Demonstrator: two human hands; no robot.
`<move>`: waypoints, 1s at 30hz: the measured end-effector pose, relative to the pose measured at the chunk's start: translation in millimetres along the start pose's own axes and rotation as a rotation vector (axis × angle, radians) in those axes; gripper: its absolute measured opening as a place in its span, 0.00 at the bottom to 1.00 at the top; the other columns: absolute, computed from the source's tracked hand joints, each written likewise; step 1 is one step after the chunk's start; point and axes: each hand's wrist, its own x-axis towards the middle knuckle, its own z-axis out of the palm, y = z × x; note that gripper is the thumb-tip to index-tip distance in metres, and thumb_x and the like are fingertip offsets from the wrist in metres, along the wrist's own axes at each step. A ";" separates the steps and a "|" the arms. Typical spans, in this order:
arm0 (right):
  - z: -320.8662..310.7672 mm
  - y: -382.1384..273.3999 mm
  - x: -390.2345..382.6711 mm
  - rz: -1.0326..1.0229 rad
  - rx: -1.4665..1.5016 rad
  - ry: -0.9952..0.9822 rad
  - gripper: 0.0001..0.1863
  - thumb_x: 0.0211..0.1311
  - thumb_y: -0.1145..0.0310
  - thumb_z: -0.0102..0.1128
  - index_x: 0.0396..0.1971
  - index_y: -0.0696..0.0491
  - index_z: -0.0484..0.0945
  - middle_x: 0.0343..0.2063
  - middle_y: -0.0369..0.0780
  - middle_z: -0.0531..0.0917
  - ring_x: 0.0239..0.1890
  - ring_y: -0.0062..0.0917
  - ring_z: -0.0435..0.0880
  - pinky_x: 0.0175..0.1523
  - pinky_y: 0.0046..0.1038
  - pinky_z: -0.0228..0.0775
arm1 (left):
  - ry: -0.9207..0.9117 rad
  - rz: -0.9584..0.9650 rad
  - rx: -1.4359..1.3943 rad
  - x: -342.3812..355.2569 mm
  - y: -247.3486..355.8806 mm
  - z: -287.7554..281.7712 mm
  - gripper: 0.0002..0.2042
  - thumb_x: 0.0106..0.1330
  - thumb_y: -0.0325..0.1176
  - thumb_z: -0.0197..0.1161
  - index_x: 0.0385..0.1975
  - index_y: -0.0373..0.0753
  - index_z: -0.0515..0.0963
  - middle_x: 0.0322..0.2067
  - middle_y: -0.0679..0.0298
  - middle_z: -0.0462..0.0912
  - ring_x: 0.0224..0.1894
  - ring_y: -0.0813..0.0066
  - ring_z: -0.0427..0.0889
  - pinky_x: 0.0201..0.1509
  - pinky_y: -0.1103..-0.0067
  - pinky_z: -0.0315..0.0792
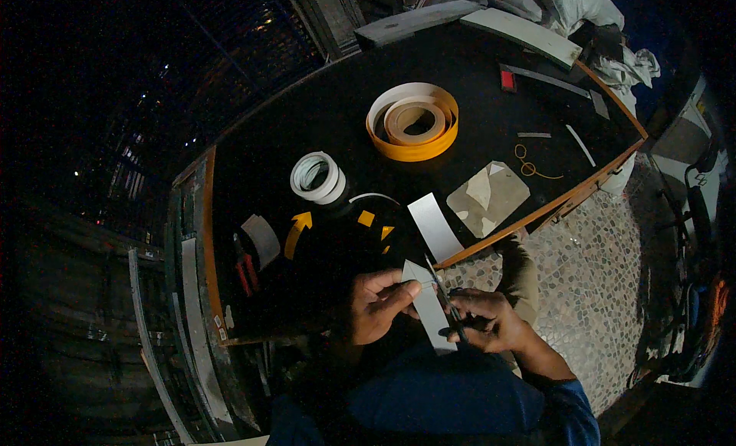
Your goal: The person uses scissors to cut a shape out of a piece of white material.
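Close in front of me, my left hand (381,304) pinches a pale grey-white strip (431,317) between thumb and fingers. Its upper end comes to a point, and a drawn line crosses it just below. My right hand (489,319) is closed around dark-handled scissors (442,290), whose blades point up along the strip's right edge. Whether the blades are touching the strip I cannot tell. Beyond the hands, a wider white strip (435,226) lies at the table's near edge. To the left are a yellow arrow-shaped piece (294,237) and a small yellow square (366,218).
Nested yellow and white tape rolls (414,148) stand mid-table on the black tabletop (307,108), beside white rolls (313,177). Red-handled pliers (246,273) lie at the left. A worn beige sheet (479,208), a yellow cord (529,168) and a red item (507,81) are at the right.
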 end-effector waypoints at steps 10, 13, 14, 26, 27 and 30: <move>5.4 -14.1 3.7 0.239 0.457 0.217 0.29 0.56 0.75 0.78 0.59 0.56 0.79 0.42 0.38 0.88 0.39 0.19 0.84 0.46 0.24 0.75 | 0.029 0.002 -0.134 3.7 -12.4 -1.1 0.16 0.79 0.35 0.56 0.55 0.28 0.78 0.48 0.52 0.85 0.48 0.65 0.87 0.49 0.70 0.86; 11.8 -20.8 7.3 0.253 0.557 0.262 0.25 0.56 0.77 0.78 0.54 0.57 0.81 0.44 0.38 0.88 0.40 0.18 0.84 0.48 0.25 0.76 | -0.009 -0.003 -0.211 3.8 -9.5 -0.6 0.19 0.79 0.36 0.53 0.59 0.26 0.74 0.53 0.49 0.83 0.53 0.58 0.86 0.54 0.65 0.85; 12.9 -22.7 8.0 0.265 0.524 0.249 0.24 0.55 0.77 0.78 0.53 0.57 0.82 0.44 0.38 0.88 0.40 0.18 0.84 0.49 0.26 0.76 | -0.018 -0.001 -0.245 3.8 -6.4 1.4 0.19 0.79 0.36 0.52 0.60 0.26 0.74 0.54 0.48 0.82 0.54 0.58 0.85 0.55 0.64 0.84; 22.8 -17.4 5.3 0.255 0.434 0.324 0.24 0.53 0.80 0.80 0.51 0.58 0.81 0.38 0.34 0.87 0.39 0.15 0.82 0.48 0.22 0.74 | -0.187 0.072 -0.560 18.8 -35.9 0.0 0.28 0.82 0.48 0.42 0.72 0.35 0.62 0.67 0.51 0.73 0.67 0.56 0.75 0.71 0.54 0.69; 23.1 -17.9 5.5 0.252 0.443 0.334 0.24 0.53 0.80 0.80 0.51 0.58 0.81 0.38 0.34 0.87 0.39 0.14 0.82 0.48 0.21 0.74 | -0.195 0.077 -0.617 19.5 -31.2 3.4 0.27 0.82 0.48 0.43 0.72 0.36 0.62 0.67 0.51 0.73 0.67 0.56 0.75 0.72 0.54 0.68; 22.5 -24.6 7.6 0.274 0.518 0.322 0.24 0.54 0.79 0.79 0.51 0.59 0.81 0.38 0.34 0.87 0.40 0.15 0.82 0.48 0.21 0.74 | -0.277 0.150 -0.825 20.4 -37.2 9.4 0.26 0.81 0.42 0.46 0.72 0.35 0.63 0.66 0.50 0.74 0.65 0.58 0.77 0.71 0.60 0.70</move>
